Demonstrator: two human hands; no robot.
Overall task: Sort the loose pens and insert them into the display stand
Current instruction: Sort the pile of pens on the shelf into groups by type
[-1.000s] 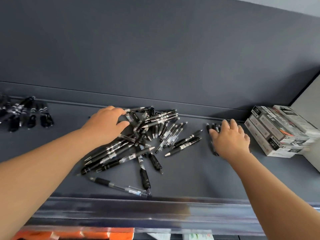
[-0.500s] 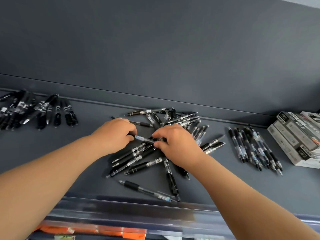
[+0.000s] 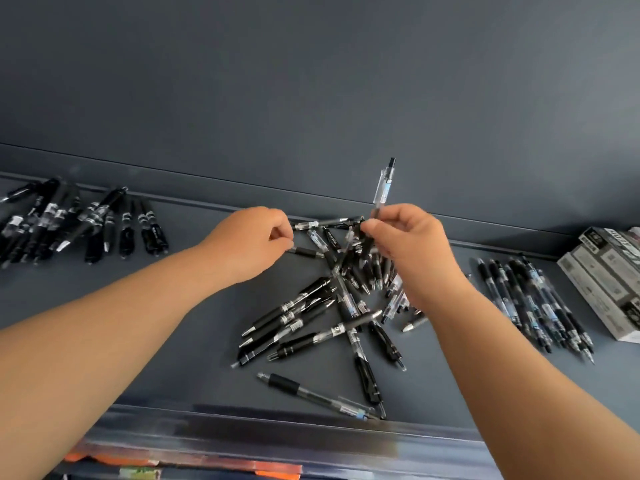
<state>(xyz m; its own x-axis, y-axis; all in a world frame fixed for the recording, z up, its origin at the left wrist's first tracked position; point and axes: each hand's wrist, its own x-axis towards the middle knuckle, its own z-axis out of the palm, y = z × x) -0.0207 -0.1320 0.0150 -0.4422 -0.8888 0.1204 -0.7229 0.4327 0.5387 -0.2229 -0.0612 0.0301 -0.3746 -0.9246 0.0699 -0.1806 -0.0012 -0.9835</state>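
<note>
Right hand (image 3: 412, 244) pinches a clear pen (image 3: 383, 185) upright above the loose pile (image 3: 301, 313) on the shelf (image 3: 207, 368). Left hand (image 3: 249, 240) is curled at the end of a pile pen (image 3: 306, 251); can't tell if it grips.

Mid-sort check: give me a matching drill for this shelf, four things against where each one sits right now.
Things
1. clear pen
2. stacked boxes
3. tangled heap of pens
4. batch of black pens

Places
A. far left of the shelf
B. far right edge of the shelf
C. pinched in the right hand, raised above the shelf
D. middle of the shelf, between the two arms

Pairs: 1-C, 2-B, 3-D, 4-A
</note>
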